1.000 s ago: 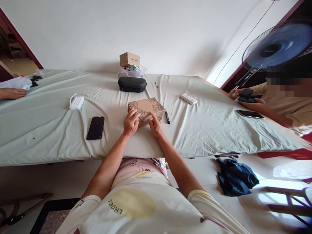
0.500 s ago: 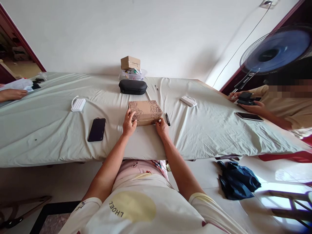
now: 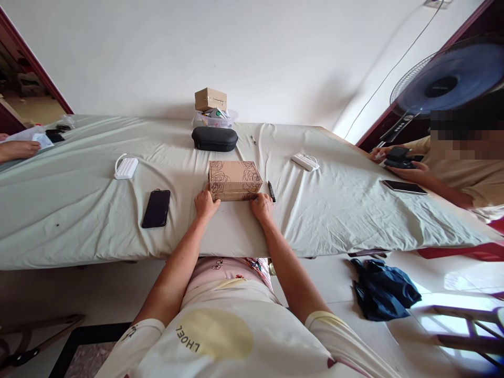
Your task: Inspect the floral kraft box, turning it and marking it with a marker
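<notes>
- Head view: a patterned cardboard box (image 3: pixel 235 173) sat flat on the table (image 3: pixel 90 220) right in front of the person, loopy rose-like drawings all over it, with a seam running across the front.
- Left hand (image 3: pixel 205 205) was curled partway closed around the box's front left corner, fingers along the side and thumb down at the front.
- Right hand (image 3: pixel 262 207) was bunched up low against the front right corner, pretty much the same deal. Couldn't make out all the fingertips on either one, tbh.
- Black marker (image 3: pixel 271 191) lay just beside the box, close to the right hand.
- Off to the left was a dark phone (image 3: pixel 156 209) lying flat, plus a white block with a loop (image 3: pixel 126 168) farther back.
- Another looped white block (image 3: pixel 305 162) sat over on the right.
- Behind the box: a chunky black case (image 3: pixel 214 139), then a clear plastic tub (image 3: pixel 224 122) with a plain brown box (image 3: pixel 210 98) on top, up near the wall.
- Another person (image 3: pixel 452 181) at the right end held a black gadget (image 3: pixel 398 154), with a big fan (image 3: pixel 441 86) nearby.
</notes>
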A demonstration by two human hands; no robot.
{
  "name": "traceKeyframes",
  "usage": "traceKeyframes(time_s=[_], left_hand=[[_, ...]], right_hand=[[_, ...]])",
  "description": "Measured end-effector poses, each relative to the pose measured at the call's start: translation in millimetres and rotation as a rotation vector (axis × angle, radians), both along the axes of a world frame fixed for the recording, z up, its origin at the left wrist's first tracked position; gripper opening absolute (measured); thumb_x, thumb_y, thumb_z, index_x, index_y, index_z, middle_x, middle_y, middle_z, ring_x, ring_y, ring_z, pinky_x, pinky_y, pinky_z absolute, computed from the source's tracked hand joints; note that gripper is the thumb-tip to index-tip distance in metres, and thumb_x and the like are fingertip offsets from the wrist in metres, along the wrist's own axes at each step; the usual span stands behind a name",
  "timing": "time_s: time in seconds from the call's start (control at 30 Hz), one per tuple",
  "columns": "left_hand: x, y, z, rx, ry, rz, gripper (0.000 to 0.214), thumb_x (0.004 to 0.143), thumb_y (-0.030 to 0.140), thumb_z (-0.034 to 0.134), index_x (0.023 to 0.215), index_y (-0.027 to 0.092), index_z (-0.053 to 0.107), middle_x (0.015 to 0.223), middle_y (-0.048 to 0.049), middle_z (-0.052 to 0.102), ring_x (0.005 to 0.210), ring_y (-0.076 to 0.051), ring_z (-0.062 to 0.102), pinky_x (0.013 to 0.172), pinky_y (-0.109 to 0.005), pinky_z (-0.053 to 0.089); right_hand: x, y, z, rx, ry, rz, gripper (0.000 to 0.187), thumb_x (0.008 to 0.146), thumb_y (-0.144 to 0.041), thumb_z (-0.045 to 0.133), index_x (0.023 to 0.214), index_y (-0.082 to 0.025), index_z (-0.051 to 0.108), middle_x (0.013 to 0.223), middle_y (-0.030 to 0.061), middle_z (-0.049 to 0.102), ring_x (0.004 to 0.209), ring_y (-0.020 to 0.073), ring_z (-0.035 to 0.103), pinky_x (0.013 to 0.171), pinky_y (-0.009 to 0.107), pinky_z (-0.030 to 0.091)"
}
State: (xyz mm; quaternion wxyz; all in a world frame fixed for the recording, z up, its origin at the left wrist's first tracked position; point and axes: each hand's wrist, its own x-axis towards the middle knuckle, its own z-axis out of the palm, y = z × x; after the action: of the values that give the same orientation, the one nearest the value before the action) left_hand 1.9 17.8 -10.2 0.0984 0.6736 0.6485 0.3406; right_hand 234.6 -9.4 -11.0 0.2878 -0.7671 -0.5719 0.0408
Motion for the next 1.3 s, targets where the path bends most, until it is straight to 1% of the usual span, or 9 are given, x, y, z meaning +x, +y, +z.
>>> traceKeyframes(time_s=[0.33,0.5,0.6,0.7,0.8,0.93,1.07,1.13,1.3], left_hand=[[-3,-2,8.7,-0.078,0.071,-0.047,0.058,0.086,0.019,0.072,0.140,0.018,0.051,0.122,-0.0165,0.074,0.126,-0.031,0.066,0.107,-0.042,0.045],[-4,-1,8.2,-0.071,0.035,-0.046,0.051,0.086,0.021,0.073,0.135,0.019,0.057,0.119,-0.0162,0.076,0.121,-0.032,0.070,0.105,-0.042,0.048],[-5,1,5.9,-0.052,-0.017,-0.053,0.053,0.085,0.022,0.074,0.136,0.020,0.058,0.116,-0.0152,0.077,0.116,-0.033,0.072,0.103,-0.043,0.050],[-6,3,4.8,0.037,-0.112,-0.075,0.050,0.087,0.025,0.072,0.135,0.018,0.060,0.118,-0.0155,0.077,0.114,-0.032,0.072,0.101,-0.042,0.052],[-7,3,6.0,0.216,-0.211,-0.083,0.039,0.091,0.032,0.068,0.127,0.017,0.065,0.119,-0.0147,0.076,0.113,-0.030,0.071,0.102,-0.041,0.052],[-10,0,9.7,0.381,-0.327,-0.065,0.031,0.095,0.040,0.063,0.118,0.018,0.067,0.109,-0.0121,0.074,0.104,-0.024,0.071,0.096,-0.036,0.054],[-11,-1,12.2,0.403,-0.411,-0.071,0.029,0.099,0.041,0.057,0.115,0.019,0.066,0.100,-0.0092,0.071,0.096,-0.020,0.069,0.082,-0.029,0.055],[-11,0,12.3,0.378,-0.420,-0.061,0.025,0.099,0.039,0.056,0.111,0.020,0.065,0.101,-0.0090,0.070,0.096,-0.020,0.068,0.078,-0.027,0.055],[-11,5,9.6,0.218,-0.364,-0.013,0.008,0.095,0.028,0.059,0.098,0.021,0.062,0.098,-0.0067,0.071,0.094,-0.020,0.068,0.086,-0.030,0.054]], right_hand=[[2,3,-1.6,0.019,0.070,0.029,0.030,0.087,-0.027,0.058,0.115,-0.018,0.063,0.122,0.0156,0.070,0.122,0.0362,0.056,0.103,0.054,0.045],[9,11,-9.9,0.104,0.165,0.057,0.026,0.082,-0.030,0.060,0.106,-0.019,0.063,0.103,0.0130,0.071,0.106,0.0335,0.061,0.099,0.053,0.048],[12,14,-14.2,0.207,0.260,0.102,0.023,0.080,-0.033,0.062,0.099,-0.021,0.060,0.100,0.0113,0.070,0.099,0.0302,0.062,0.096,0.050,0.051],[11,15,-13.9,0.359,0.378,0.151,0.032,0.081,-0.043,0.064,0.103,-0.021,0.058,0.104,0.0109,0.069,0.101,0.0281,0.063,0.095,0.047,0.052],[8,12,-9.5,0.493,0.465,0.212,0.045,0.084,-0.051,0.062,0.117,-0.021,0.055,0.113,0.0106,0.069,0.105,0.0264,0.064,0.097,0.045,0.052],[4,7,-2.4,0.600,0.448,0.212,0.044,0.088,-0.049,0.056,0.123,-0.023,0.055,0.118,0.0099,0.066,0.107,0.0238,0.064,0.098,0.043,0.051],[4,4,2.0,0.584,0.348,0.132,0.034,0.093,-0.044,0.048,0.118,-0.023,0.058,0.108,0.0081,0.066,0.103,0.0223,0.063,0.098,0.043,0.050],[3,4,2.3,0.548,0.357,0.125,0.035,0.093,-0.041,0.048,0.122,-0.024,0.057,0.110,0.0082,0.066,0.103,0.0221,0.064,0.096,0.042,0.051],[4,10,-1.6,0.402,0.449,0.146,0.042,0.086,-0.035,0.051,0.125,-0.022,0.057,0.117,0.0102,0.067,0.104,0.0228,0.066,0.087,0.038,0.055]])
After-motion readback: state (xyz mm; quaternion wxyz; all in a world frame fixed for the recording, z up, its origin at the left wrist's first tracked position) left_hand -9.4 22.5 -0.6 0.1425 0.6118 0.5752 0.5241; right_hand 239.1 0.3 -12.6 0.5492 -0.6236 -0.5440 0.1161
